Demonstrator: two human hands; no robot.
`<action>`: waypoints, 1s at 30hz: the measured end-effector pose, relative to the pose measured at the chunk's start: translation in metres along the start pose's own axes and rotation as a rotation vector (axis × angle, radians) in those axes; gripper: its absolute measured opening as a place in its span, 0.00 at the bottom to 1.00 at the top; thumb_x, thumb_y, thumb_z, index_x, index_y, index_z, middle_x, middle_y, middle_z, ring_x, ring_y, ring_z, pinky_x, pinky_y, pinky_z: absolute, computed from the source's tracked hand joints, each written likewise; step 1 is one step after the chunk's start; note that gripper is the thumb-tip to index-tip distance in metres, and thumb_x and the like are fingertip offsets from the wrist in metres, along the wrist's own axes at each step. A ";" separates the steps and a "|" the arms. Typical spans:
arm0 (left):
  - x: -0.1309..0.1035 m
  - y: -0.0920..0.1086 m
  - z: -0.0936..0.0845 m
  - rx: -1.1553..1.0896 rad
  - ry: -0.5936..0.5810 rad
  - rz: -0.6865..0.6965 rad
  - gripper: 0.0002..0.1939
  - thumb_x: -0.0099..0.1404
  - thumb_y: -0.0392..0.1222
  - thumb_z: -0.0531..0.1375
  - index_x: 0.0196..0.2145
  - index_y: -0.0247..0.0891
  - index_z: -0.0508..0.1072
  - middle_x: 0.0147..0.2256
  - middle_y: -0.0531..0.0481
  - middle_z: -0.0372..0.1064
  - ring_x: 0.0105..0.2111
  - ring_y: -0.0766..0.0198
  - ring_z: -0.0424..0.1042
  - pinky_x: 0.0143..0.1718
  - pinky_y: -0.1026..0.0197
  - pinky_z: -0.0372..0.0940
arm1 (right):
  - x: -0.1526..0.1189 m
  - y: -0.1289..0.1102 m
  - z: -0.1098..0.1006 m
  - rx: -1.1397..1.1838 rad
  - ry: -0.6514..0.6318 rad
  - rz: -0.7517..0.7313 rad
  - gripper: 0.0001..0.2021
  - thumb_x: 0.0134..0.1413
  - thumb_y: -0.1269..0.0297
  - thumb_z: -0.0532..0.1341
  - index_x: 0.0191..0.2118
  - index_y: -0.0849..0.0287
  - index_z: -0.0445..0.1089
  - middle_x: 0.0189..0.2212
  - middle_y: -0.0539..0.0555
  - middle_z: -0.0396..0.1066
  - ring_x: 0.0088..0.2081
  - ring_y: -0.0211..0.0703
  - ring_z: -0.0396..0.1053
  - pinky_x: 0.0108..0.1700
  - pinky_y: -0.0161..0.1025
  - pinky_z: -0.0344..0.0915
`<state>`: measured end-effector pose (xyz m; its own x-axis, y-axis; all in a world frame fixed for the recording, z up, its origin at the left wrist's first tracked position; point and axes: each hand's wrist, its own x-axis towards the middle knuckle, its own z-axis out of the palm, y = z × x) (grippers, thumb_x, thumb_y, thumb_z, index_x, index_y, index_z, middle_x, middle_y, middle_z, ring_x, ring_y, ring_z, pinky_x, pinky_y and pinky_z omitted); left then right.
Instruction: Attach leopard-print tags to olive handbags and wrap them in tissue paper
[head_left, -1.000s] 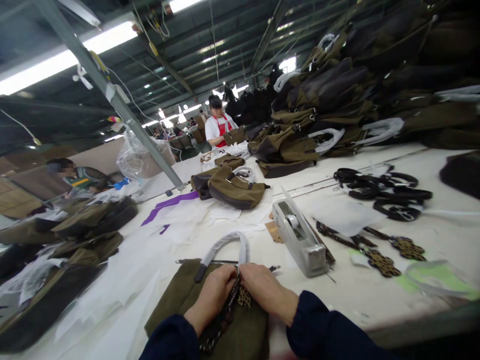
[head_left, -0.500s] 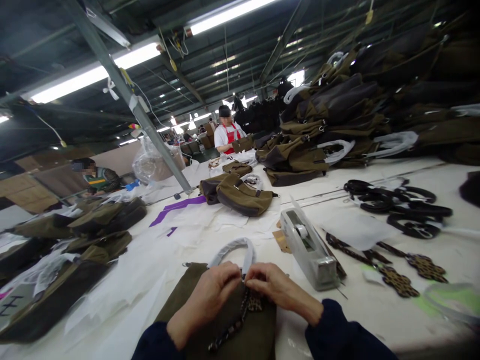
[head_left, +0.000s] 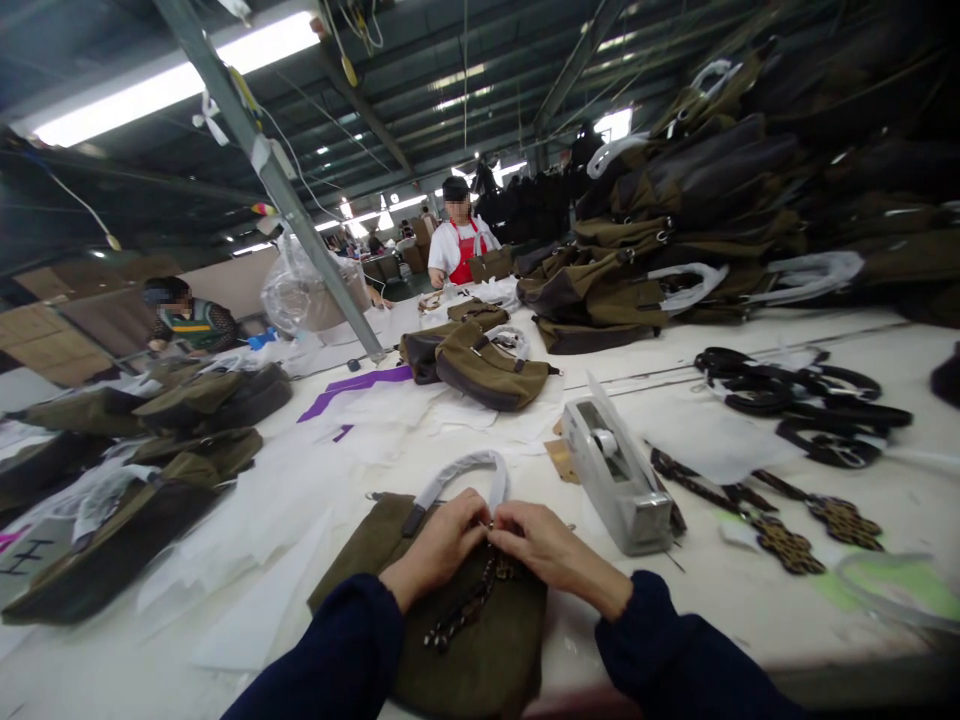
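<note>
An olive-green handbag (head_left: 495, 650) lies on the table in front of me, its handle (head_left: 456, 468) wrapped in white paper. My left hand (head_left: 444, 545) and my right hand (head_left: 546, 545) meet at the handle's right base, thumbs and fingers pinched close together. From between them a dark braided bag charm (head_left: 466, 608) with a leopard-patterned piece hangs over the bag's front. Both hands are closed at the charm's top end; the exact fastening there is hidden by the fingers.
A grey tape dispenser (head_left: 615, 480) stands right of the bag. Further right lie leopard-patterned flower charms (head_left: 787, 545) and coiled black straps (head_left: 795, 405). Olive bags are heaped at the back right (head_left: 585, 290) and left (head_left: 127, 530). Two people work beyond the table.
My view has tilted down slightly, so the bag and hands sit higher in the picture. Both hands stay pinched at the handle's base, and the charm still hangs there.
</note>
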<state>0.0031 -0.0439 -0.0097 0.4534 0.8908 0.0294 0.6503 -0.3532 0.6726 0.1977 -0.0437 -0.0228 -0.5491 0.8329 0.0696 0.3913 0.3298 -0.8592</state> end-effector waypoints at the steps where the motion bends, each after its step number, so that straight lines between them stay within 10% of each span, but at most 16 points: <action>1: 0.002 -0.001 0.000 -0.005 0.008 -0.006 0.04 0.60 0.32 0.55 0.31 0.39 0.68 0.32 0.50 0.67 0.35 0.60 0.66 0.39 0.60 0.60 | 0.001 -0.003 0.000 -0.098 0.010 0.000 0.07 0.58 0.65 0.57 0.30 0.60 0.67 0.27 0.49 0.66 0.31 0.38 0.63 0.33 0.33 0.54; 7: 0.013 -0.006 -0.002 -0.042 0.012 -0.011 0.07 0.57 0.30 0.56 0.32 0.37 0.73 0.32 0.49 0.70 0.36 0.59 0.68 0.40 0.59 0.61 | 0.010 -0.020 -0.006 -0.519 -0.053 0.104 0.10 0.57 0.67 0.55 0.36 0.60 0.73 0.34 0.58 0.75 0.38 0.46 0.71 0.37 0.37 0.56; 30: 0.016 -0.017 -0.002 -0.274 -0.044 -0.066 0.11 0.54 0.31 0.59 0.34 0.37 0.79 0.34 0.49 0.73 0.38 0.58 0.69 0.45 0.59 0.62 | 0.036 -0.019 -0.003 -0.662 -0.157 0.177 0.14 0.53 0.62 0.56 0.36 0.63 0.77 0.35 0.65 0.77 0.39 0.55 0.75 0.35 0.39 0.61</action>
<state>-0.0019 -0.0235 -0.0189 0.4453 0.8940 -0.0494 0.4928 -0.1987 0.8471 0.1732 -0.0186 -0.0024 -0.5161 0.8414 -0.1601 0.8246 0.4377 -0.3584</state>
